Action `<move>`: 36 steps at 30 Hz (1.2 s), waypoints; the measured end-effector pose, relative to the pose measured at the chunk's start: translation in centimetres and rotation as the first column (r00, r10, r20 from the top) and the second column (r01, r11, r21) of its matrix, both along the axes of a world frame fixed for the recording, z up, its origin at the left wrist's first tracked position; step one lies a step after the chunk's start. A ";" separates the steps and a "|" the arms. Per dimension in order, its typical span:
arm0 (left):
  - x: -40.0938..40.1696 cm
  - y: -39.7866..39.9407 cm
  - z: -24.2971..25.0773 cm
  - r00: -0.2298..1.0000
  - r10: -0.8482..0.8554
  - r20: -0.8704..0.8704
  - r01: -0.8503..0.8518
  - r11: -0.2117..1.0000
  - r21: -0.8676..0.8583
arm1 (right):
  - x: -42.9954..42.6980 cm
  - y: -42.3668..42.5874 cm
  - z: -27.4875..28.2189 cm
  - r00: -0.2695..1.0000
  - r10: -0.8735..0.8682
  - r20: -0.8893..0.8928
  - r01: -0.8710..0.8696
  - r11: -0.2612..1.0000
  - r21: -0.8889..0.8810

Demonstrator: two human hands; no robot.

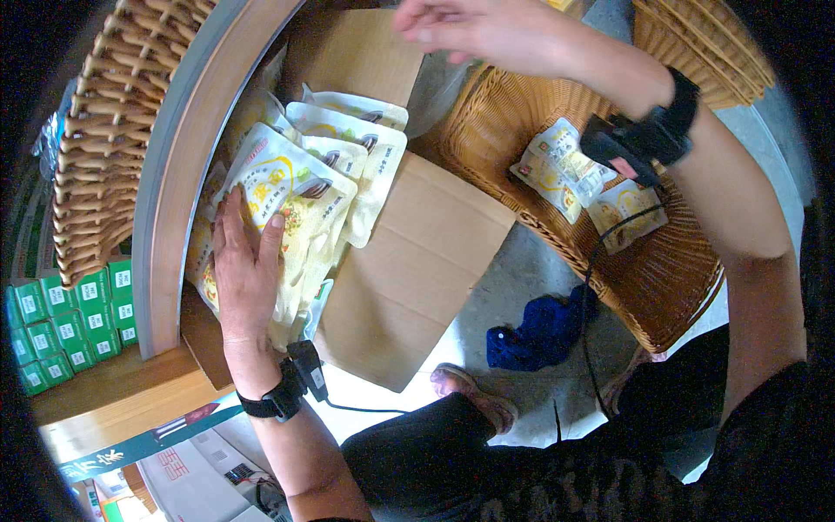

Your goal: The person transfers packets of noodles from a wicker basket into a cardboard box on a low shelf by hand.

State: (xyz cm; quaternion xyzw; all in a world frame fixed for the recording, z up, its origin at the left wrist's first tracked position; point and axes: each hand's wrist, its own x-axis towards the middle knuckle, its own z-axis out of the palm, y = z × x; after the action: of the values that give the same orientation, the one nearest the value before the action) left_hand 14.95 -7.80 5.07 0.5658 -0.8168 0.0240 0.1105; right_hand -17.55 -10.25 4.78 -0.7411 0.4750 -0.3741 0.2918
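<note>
My left hand (246, 277) lies on the front food pouch (297, 179), thumb apart from the fingers; no grip around it shows. This printed white-and-yellow pouch leans against several similar pouches (381, 147) in an open cardboard carton (417, 215). At the top edge, my right hand (470, 32) is blurred above the carton's far side. Its fingers are loosely apart, with nothing visible in them. Below my right forearm, a brown wicker basket (522, 98) holds a few pouches (554, 169), one partly covered by the wrist device.
A curved wooden shelf edge (166, 196) borders the carton on the left. Beyond it are green boxes (94, 320) and another wicker basket (124, 98). A dark blue cloth (535, 333) lies on the floor near my feet. A black cable (585, 313) hangs from my right wrist.
</note>
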 end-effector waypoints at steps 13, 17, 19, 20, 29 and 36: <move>-1.4 1.1 0.4 0.996 0.021 0.083 -0.018 0.999 -0.031 | -17.1 6.9 -14.9 0.918 -0.385 0.099 0.179 0.622 0.762; -2.7 1.2 1.0 0.998 0.033 0.055 -0.034 0.999 0.015 | -20.5 8.7 -22.8 0.854 -0.507 0.113 0.250 0.592 0.766; -2.7 1.1 1.1 0.996 0.077 0.036 -0.078 0.996 0.038 | -20.0 8.9 -23.1 0.815 -0.564 0.135 0.272 0.576 0.771; -2.9 1.0 1.1 0.996 0.086 0.033 -0.087 0.995 0.054 | -20.1 8.6 -23.7 0.875 -0.484 -0.013 0.332 0.581 0.743; -3.6 -0.3 0.7 0.997 -0.043 0.063 0.044 0.999 -0.017 | -16.8 9.0 -22.3 0.926 -0.127 -0.354 0.354 0.610 0.709; -6.9 -8.2 0.6 0.961 -0.196 0.193 0.207 0.977 -0.040 | -16.5 8.2 -24.1 0.945 -0.067 -0.320 0.284 0.654 0.701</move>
State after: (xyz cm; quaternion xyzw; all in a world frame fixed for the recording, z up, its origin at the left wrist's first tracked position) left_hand 8.02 -16.05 5.69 0.4712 -0.8758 0.0906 0.0516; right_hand -34.09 -2.05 -19.34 -0.5523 0.6900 -0.0737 0.4619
